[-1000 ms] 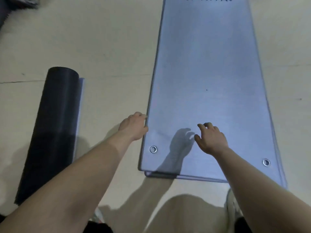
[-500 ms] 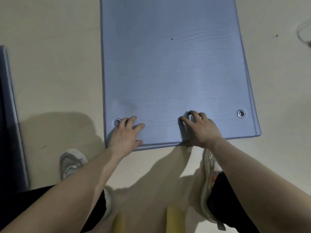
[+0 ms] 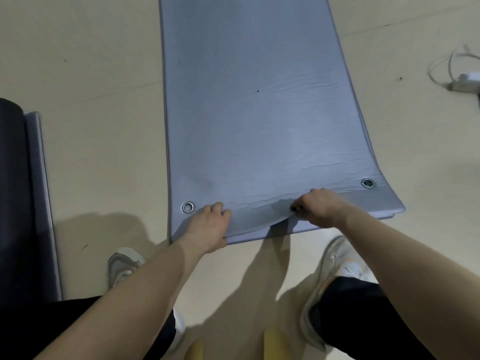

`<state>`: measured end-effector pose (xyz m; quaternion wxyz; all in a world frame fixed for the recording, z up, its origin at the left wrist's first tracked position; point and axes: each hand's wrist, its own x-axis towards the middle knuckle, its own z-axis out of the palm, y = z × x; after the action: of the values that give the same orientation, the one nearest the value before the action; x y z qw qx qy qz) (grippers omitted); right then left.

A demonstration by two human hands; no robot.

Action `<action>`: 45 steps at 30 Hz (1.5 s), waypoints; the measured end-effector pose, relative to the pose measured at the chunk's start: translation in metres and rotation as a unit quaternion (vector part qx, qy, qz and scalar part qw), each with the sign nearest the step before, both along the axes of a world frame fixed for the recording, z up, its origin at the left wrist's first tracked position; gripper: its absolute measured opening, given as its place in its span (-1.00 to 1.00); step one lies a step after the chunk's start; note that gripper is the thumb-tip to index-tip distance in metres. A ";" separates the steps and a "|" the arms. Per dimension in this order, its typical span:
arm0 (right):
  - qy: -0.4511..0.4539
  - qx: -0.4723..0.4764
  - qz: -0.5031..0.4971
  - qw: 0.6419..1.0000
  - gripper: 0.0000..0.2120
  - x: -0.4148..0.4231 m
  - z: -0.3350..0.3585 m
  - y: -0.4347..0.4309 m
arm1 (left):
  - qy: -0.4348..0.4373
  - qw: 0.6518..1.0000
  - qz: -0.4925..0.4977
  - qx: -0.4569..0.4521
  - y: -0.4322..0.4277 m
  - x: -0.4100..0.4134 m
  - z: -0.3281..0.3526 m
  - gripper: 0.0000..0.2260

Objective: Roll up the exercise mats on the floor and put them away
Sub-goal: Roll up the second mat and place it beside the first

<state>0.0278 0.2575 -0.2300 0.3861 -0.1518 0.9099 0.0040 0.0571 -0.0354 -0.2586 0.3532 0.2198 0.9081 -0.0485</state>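
Observation:
A grey-blue exercise mat (image 3: 257, 120) lies flat on the floor and runs away from me, with a metal eyelet (image 3: 188, 207) near its near-left corner and another eyelet (image 3: 367, 182) near its near-right corner. My left hand (image 3: 209, 226) grips the near edge just right of the left eyelet. My right hand (image 3: 318, 206) grips the same edge near its middle, fingers curled under it. Between the hands the edge is lifted off the floor and bent upward. A dark rolled mat (image 3: 15, 203) lies at the far left.
My two feet in pale sneakers, left shoe (image 3: 124, 263) and right shoe (image 3: 335, 266), stand on the beige floor just short of the mat. A white cable with a plug (image 3: 457, 74) lies on the floor at the right edge.
Both hands went from resting on the mat's near end to curling around its edge. The edge has come up off the floor and creased between them.

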 end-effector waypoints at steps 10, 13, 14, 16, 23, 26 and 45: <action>0.327 -0.009 -0.165 0.930 -0.85 -0.019 -0.023 -0.013 | 0.136 0.980 0.138 0.055 0.007 -0.057 0.026 -0.83; 0.405 -0.029 -0.173 0.897 -0.89 -0.026 -0.042 -0.010 | 0.248 0.952 0.160 0.083 0.014 -0.074 0.014 -0.81; 0.414 -0.033 -0.162 0.895 -0.89 -0.031 -0.045 -0.007 | 0.276 0.946 0.152 0.080 0.015 -0.077 0.006 -0.82; 0.416 -0.036 -0.135 0.899 -0.87 -0.049 -0.052 0.000 | 0.316 0.936 0.137 0.071 0.013 -0.080 -0.010 -0.84; 0.412 -0.032 -0.011 0.911 -0.79 -0.037 -0.075 0.013 | 0.258 0.961 0.064 0.079 -0.004 -0.059 -0.048 -0.45; 0.349 -0.029 0.052 0.935 -0.34 -0.004 -0.079 0.042 | 0.218 0.976 0.000 0.014 -0.008 -0.052 -0.055 -0.29; 0.133 -0.027 -0.063 0.989 -0.57 -0.037 -0.031 -0.019 | 0.032 0.979 0.199 0.043 -0.084 -0.083 0.001 -0.64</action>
<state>-0.0092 0.2383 -0.2611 0.2569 -0.1029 0.9606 -0.0247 -0.0263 -0.1193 -0.2579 0.3170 0.0479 0.9456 0.0549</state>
